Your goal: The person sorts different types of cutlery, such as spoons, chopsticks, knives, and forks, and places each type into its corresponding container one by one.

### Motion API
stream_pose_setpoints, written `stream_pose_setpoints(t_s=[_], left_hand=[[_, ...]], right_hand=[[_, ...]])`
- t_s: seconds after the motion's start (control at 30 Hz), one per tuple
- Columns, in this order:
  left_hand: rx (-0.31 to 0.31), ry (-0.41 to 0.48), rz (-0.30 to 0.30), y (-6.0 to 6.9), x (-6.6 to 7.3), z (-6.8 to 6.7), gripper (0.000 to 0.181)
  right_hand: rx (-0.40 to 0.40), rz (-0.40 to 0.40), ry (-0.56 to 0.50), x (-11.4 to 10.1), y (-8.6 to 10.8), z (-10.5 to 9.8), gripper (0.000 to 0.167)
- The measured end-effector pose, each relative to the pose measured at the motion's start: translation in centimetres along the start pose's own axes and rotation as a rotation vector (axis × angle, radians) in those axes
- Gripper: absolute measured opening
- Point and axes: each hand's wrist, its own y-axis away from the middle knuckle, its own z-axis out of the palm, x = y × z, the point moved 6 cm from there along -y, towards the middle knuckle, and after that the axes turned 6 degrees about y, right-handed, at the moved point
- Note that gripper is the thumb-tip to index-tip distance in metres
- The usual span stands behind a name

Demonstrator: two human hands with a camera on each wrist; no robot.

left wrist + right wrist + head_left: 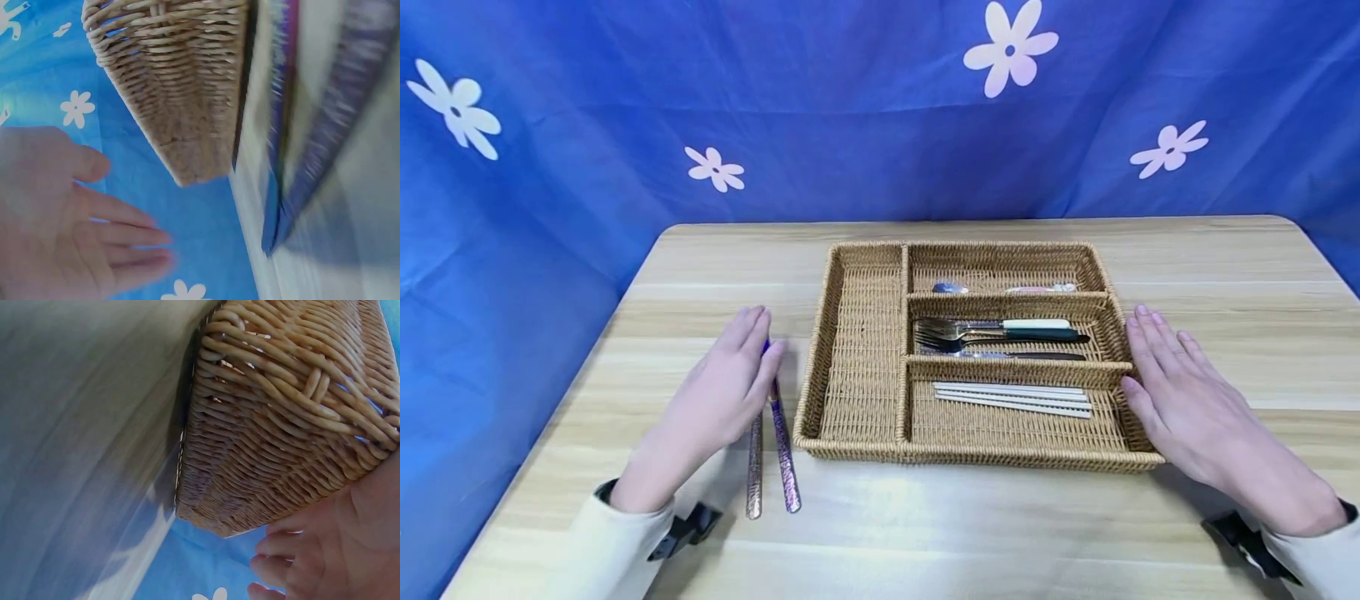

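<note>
My left hand point(722, 383) hovers with straight fingers over a shiny purple V-shaped utensil point(785, 462), whose two slim arms resemble tongs. In the left wrist view its arms meet at a blue end point(274, 228), apart from the hand. A woven cutlery basket point(850, 454) stands to its right. Against the basket's right wall point(269, 437) rests my right hand point(1187, 400), its fingers extended. In the basket's middle compartment lie forks point(947, 333) and a dark-handled knife point(1048, 357). White chopsticks point(1011, 400) lie in the near compartment, and a spoon point(951, 287) in the far one.
A pale wooden table point(940, 533) carries everything. Behind it and at the left hangs a blue cloth point(850, 108) with white flowers. A low divider point(904, 350) sets off the basket's long left compartment. A light-handled piece point(1041, 288) lies near the spoon.
</note>
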Motion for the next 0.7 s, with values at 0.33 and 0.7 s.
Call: stream_pose_setpoints(t_s=[0.33, 0.7], left_hand=[[-0.127, -0.078, -0.275, 4.0, -2.6, 1.4, 0.040], [-0.303, -0.133, -0.397, 5.3, -3.1, 3.4, 0.032]], right_hand=[[0.003, -0.002, -0.001, -0.2, 0.0, 0.1, 0.061], [0.020, 0.014, -0.016, -0.2, 0.2, 0.1, 0.062]])
